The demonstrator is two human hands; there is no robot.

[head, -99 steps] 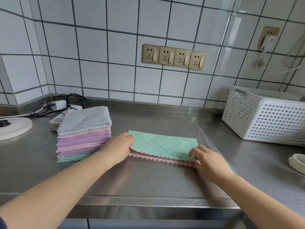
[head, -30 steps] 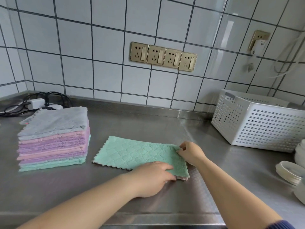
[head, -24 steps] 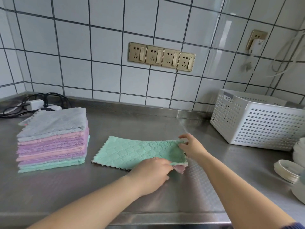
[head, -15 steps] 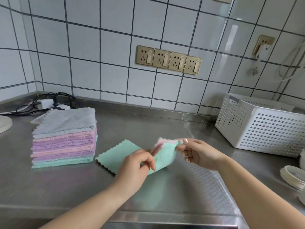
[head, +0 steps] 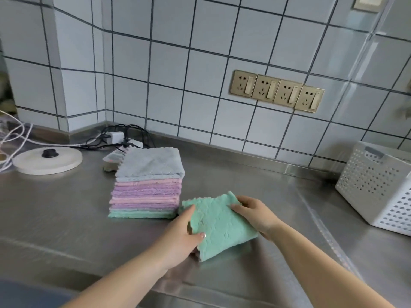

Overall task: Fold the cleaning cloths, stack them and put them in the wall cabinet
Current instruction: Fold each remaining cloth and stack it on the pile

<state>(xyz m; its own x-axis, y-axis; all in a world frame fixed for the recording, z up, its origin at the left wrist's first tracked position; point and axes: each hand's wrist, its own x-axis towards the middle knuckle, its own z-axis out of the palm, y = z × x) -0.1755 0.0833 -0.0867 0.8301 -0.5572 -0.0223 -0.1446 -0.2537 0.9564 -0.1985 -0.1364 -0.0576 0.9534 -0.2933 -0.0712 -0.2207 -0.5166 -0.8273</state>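
We hold the green cleaning cloth [head: 219, 223], already folded down to a small square, just above the steel surface [head: 66, 218] and right beside the stack of folded cloths [head: 148, 185]. Our left hand [head: 180, 238] grips its near-left edge, thumb on top and fingers curled underneath. Our right hand [head: 255, 213] pinches the far-right edge, fingers closed on the fabric.

The stack already holds a good number of cloths, grey on top, then pink and purple layers, green at the bottom. We judge the folding of this cloth finished or nearly so. What we have left is to lay it on the stack, then carry the stack to the wall cabinet, which is out of view.

Beyond these, a white perforated basket [head: 378, 190] stands to the right; we cannot tell whether more cloths wait inside.
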